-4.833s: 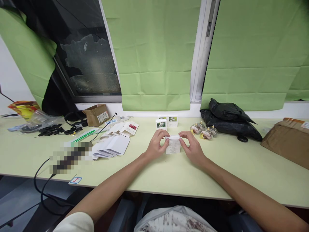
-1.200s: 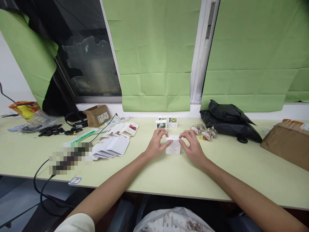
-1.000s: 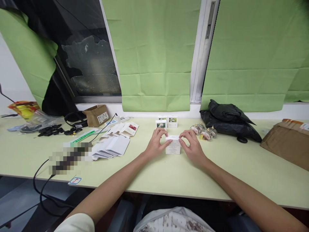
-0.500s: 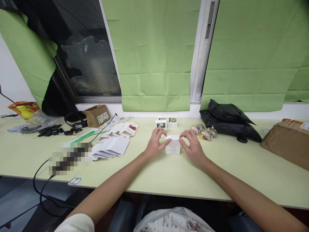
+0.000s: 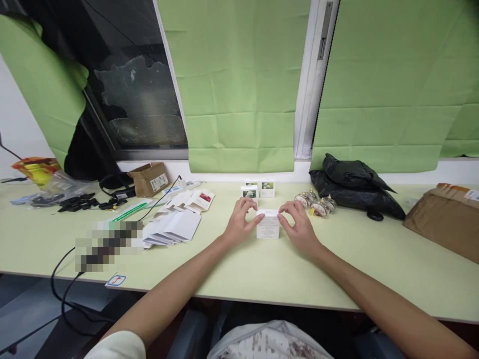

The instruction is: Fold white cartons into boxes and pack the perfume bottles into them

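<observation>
A small white carton (image 5: 268,228) with fine print on its near face stands upright on the pale green table. My left hand (image 5: 240,223) grips its upper left corner, thumb at the top edge and fingers curled behind. On the opposite side, my right hand (image 5: 298,227) holds the upper right corner between thumb and fingers. The carton's top looks closed; its far face is hidden. Just behind, several finished-looking white boxes (image 5: 267,188) with green flower pictures stand together. Small round glass bottles (image 5: 319,208) with gold tops, in clear wrap, lie to the right.
Flat white cartons (image 5: 183,227) lie fanned out at left, near an open brown box (image 5: 149,180) and black cables (image 5: 78,202). Black plastic bags (image 5: 354,192) and a large brown parcel (image 5: 445,219) occupy the right side. Green curtains (image 5: 241,89) hang behind the table.
</observation>
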A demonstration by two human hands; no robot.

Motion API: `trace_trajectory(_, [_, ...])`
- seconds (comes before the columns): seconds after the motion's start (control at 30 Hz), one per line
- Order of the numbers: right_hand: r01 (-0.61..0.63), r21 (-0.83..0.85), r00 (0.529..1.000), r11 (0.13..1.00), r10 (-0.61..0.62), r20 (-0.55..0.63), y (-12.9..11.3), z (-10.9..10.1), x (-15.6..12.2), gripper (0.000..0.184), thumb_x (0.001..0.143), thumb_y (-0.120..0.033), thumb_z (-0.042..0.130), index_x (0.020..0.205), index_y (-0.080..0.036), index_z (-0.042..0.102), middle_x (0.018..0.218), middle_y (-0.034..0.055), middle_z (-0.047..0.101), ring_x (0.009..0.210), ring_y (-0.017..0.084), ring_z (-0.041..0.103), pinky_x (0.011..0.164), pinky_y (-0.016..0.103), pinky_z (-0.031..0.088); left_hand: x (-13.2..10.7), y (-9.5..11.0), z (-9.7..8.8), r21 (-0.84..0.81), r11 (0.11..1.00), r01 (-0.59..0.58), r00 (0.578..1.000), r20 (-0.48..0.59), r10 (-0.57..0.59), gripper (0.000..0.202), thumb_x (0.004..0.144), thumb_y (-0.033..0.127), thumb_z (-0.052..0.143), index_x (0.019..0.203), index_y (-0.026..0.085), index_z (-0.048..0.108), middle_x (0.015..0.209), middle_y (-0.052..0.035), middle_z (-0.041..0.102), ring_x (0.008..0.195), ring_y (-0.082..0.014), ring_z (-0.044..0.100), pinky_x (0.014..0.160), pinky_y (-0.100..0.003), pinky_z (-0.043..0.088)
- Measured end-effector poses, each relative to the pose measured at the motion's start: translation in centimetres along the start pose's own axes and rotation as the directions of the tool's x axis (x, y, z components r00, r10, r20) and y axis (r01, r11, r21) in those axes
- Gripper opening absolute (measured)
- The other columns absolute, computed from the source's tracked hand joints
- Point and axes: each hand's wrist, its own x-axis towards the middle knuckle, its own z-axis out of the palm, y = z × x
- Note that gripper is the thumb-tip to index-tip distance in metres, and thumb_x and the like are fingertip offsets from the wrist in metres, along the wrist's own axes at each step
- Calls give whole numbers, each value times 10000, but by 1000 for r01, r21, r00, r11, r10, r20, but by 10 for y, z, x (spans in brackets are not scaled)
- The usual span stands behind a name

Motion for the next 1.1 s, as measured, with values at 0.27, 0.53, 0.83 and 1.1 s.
trace_trajectory(0.27, [-6, 7, 1000, 1000, 6, 0, 0, 0, 0, 102, 1021, -314, 529, 1069, -269, 607, 1101, 78, 563, 1094, 269, 563, 981, 450, 474, -1, -1, -2, 6, 1000, 0, 1000, 10, 0, 155, 992, 382, 625, 975, 235, 577, 1170, -77, 554, 1171, -237, 556, 952, -392, 508])
trace_trajectory(0.53, [-9, 14, 1000, 1000, 9, 1, 1, 1, -1, 91, 1024, -304, 534, 1076, -268, 599, 1103, 75, 568, 1100, 267, 559, 975, 456, 479, -2, 0, 1, -50, 999, 7, 1000, -6, -7, 225, 973, 405, 646, 1054, 238, 518, 1186, -83, 586, 1133, -231, 573, 897, -378, 505])
trace_trajectory(0.83, [-72, 27, 997, 997, 71, 22, 6, 3, -4, 131, 995, -361, 572, 1071, -259, 542, 1056, 67, 597, 990, 256, 584, 874, 425, 505, -5, 1, 5, -205, 966, 154, 986, 92, -138, 303, 975, 470, 628, 1114, 243, 484, 1031, -35, 593, 900, -180, 587, 831, -351, 505])
trace_trajectory(1.1, [-148, 12, 986, 989, 146, 78, 11, 6, -6, 136, 976, -363, 576, 958, -250, 503, 875, 9, 597, 795, 202, 576, 719, 344, 464, -5, 0, 5, -245, 952, 184, 979, 129, -156, 289, 1027, 518, 509, 1058, 231, 495, 973, -25, 588, 857, -174, 574, 788, -329, 483])
